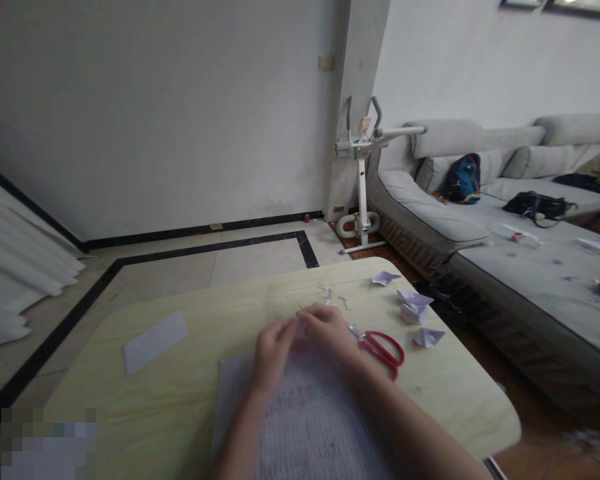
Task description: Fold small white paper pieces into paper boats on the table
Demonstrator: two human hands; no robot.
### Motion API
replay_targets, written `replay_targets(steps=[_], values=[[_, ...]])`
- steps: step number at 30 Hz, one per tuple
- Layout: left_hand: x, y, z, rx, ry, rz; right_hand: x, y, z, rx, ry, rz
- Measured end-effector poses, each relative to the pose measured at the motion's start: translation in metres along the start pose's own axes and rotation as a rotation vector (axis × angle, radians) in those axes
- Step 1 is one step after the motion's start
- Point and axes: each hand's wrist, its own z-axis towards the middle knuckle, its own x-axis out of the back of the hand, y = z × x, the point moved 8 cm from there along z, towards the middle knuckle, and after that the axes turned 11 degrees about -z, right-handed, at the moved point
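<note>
My left hand [274,343] and my right hand [326,327] meet fingertip to fingertip above the far edge of a sheet covered in handwriting [315,420]. Both are closed in a pinch on a small piece of white paper [301,327], mostly hidden by the fingers. Just right of my right hand lie scissors with red handles [387,350], their blades partly covered by the hand. Thin paper scraps [329,296] are scattered beyond my fingers. Along the table's right side sit several folded white paper pieces [414,307].
A flat white paper piece [155,341] lies on the left of the pale wooden table [205,400]. Beyond the table's right side is a grey sofa [530,273] with a blue backpack [464,179] and a black bag [540,205]. A white exercise machine [363,187] stands by the wall.
</note>
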Motion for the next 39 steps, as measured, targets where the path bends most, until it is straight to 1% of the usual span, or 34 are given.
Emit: replay_targets(steps=[8, 11, 15, 20, 23, 31, 35, 39], values=[[-0.0007, -0.0031, 0.0014, -0.011, -0.007, -0.009, 0.0027, -0.0009, 0.0013, -0.006, 0.019, -0.027], [-0.0013, -0.0023, 0.0006, -0.014, -0.016, -0.001, 0.0025, -0.0019, 0.0012, -0.018, 0.013, 0.001], [-0.0007, -0.0019, -0.0002, -0.003, 0.002, 0.009, 0.0024, -0.0041, 0.0000, -0.018, 0.009, 0.033], [-0.0036, -0.0009, -0.0002, -0.017, -0.026, 0.001, 0.0014, -0.0007, -0.0006, -0.026, 0.008, 0.066], [-0.0033, -0.0005, -0.0001, -0.019, -0.024, -0.001, 0.0007, 0.0006, -0.0012, -0.034, 0.005, 0.090], [-0.0046, 0.0007, -0.0001, -0.020, -0.037, 0.016, 0.0032, -0.0016, -0.0007, -0.031, 0.021, 0.067], [-0.0032, -0.0002, 0.0000, -0.024, -0.018, 0.018, 0.0025, -0.0005, -0.0006, -0.046, 0.024, 0.041], [-0.0019, 0.0003, 0.0008, -0.019, -0.003, 0.037, 0.0008, -0.0062, -0.0022, -0.012, 0.014, -0.017]])
